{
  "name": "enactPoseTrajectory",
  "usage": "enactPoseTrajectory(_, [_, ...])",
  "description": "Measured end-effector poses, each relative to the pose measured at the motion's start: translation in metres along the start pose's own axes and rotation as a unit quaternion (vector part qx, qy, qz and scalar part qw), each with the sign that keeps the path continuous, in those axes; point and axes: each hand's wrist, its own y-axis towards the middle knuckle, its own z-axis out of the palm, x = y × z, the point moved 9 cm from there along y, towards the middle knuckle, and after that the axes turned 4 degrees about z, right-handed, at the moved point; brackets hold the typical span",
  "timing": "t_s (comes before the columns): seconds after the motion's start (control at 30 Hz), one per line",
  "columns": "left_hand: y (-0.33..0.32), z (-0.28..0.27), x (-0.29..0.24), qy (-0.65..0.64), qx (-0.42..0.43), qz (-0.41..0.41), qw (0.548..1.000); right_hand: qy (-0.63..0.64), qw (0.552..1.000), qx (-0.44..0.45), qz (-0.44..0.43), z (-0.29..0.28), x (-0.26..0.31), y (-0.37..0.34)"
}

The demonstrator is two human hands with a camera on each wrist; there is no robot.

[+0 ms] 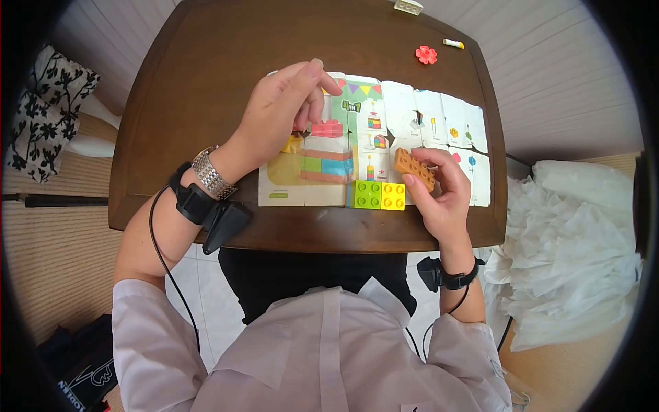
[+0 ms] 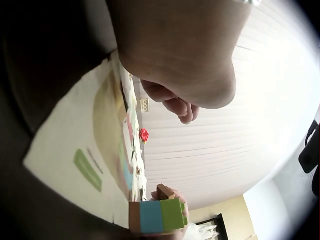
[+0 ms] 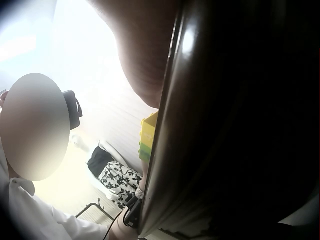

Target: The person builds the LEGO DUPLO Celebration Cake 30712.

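My right hand (image 1: 446, 196) pinches an orange-brown waffle-patterned brick (image 1: 414, 169) between thumb and fingers. Just left of it, near the sheet's lower edge, stands a block stack whose top shows a green brick (image 1: 368, 195) beside a yellow brick (image 1: 393, 196). From the side, the left wrist view shows the green brick (image 2: 172, 214) over a blue brick (image 2: 151, 216) and a brown brick (image 2: 134, 216). My left hand (image 1: 285, 103) is raised over the printed sheet (image 1: 281, 193), fingers loosely bent, with nothing visibly held. Beneath its wrist side is something yellow, partly hidden.
At the table's back right lie a red flower piece (image 1: 425, 55), a small white-and-yellow piece (image 1: 453, 43) and a pale studded brick (image 1: 408, 7). The creased sheet spans the table's (image 1: 185, 89) front middle and right. White ruffled fabric (image 1: 556, 254) is beyond the right edge.
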Motion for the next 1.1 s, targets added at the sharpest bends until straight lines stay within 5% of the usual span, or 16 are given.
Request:
enactPoseTrajectory(0.33, [-0.001,0.002,0.002,0.009,0.011,-0.001,1.000,-0.130,0.991,-0.002,-0.014,0.007,0.000,0.005])
enactPoseTrajectory(1.1, [-0.005,0.012,0.003,-0.026,0.036,-0.051,0.998,-0.171,0.985,0.013,-0.013,0.011,0.005,0.008])
